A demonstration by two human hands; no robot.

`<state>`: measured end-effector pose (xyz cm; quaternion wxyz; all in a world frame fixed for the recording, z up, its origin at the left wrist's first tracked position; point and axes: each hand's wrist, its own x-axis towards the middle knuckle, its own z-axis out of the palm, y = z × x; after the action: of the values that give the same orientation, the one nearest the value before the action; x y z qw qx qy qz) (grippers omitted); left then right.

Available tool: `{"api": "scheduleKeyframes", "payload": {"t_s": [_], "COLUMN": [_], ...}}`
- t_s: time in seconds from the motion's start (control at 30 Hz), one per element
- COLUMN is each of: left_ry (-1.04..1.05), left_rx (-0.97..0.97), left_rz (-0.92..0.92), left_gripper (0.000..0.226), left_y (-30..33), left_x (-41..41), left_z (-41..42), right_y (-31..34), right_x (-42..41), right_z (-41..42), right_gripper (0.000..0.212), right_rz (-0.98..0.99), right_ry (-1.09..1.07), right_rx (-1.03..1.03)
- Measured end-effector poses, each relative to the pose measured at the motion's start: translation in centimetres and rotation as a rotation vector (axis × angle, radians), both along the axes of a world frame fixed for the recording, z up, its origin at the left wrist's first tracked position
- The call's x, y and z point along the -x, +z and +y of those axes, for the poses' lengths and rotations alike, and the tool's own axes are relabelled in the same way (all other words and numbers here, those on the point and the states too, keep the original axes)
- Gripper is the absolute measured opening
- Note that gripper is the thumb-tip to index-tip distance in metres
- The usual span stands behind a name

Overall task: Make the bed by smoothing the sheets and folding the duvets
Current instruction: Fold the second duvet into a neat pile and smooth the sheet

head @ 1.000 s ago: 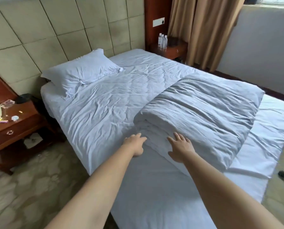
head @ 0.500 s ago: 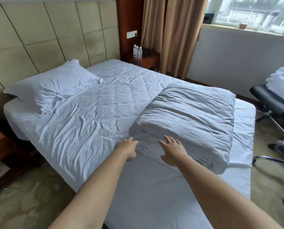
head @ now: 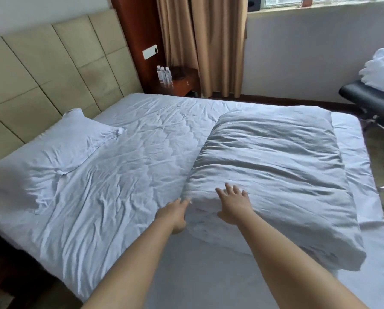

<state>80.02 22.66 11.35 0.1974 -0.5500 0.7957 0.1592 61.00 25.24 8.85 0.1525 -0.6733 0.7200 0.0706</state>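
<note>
From the head camera, the folded duvet (head: 276,170) is lying across the right half of the bed, on the wrinkled white sheet (head: 119,186). The right hand (head: 232,202) is resting flat on the duvet's near left corner, fingers spread and straight. The left hand (head: 173,214) is reaching to that same corner's edge with fingers extended; they seem to be touching the fold, though the fingertips are partly hidden. A pillow (head: 59,148) is lying near the padded headboard (head: 52,70). Water bottles (head: 164,75) are standing on a far nightstand (head: 184,82).
</note>
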Motion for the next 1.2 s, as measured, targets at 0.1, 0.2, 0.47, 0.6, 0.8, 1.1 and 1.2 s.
{"api": "scheduleKeyframes", "payload": {"t_s": [0.1, 0.2, 0.47, 0.6, 0.8, 1.1, 1.2], "left_ry": [0.01, 0.002, 0.033, 0.082, 0.416, 0.684, 0.739], "left_rx": [-0.01, -0.071, -0.165, -0.199, -0.438, -0.683, -0.681], "left_rz": [0.038, 0.058, 0.307, 0.462, 0.71, 0.758, 0.774], "left_gripper": [0.081, 0.078, 0.043, 0.048, 0.085, 0.15, 0.133], "left_y": [-1.9, -3.9, -7.3, -8.2, -11.7, -18.6, -20.8], "left_x": [0.5, 1.0, 2.1, 2.4, 2.5, 2.9, 3.2], "left_z": [-2.7, -5.0, -10.7, -13.9, -17.2, -19.7, -20.2], "right_y": [-1.6, -2.8, -2.2, -2.4, -7.1, -15.5, -17.4], "right_x": [0.9, 1.4, -1.4, -2.1, -1.9, -1.2, -1.1], "right_z": [-1.1, -2.2, -5.7, -8.4, -9.1, -7.9, -8.3], "right_gripper": [0.077, 0.072, 0.042, 0.033, 0.066, 0.069, 0.069], "right_rz": [0.058, 0.034, -0.084, 0.025, 0.079, 0.149, 0.171], "right_ry": [0.023, -0.024, -0.502, -0.501, -0.565, -0.573, -0.569], "right_rx": [-0.005, -0.065, 0.017, 0.123, 0.093, 0.282, 0.328]}}
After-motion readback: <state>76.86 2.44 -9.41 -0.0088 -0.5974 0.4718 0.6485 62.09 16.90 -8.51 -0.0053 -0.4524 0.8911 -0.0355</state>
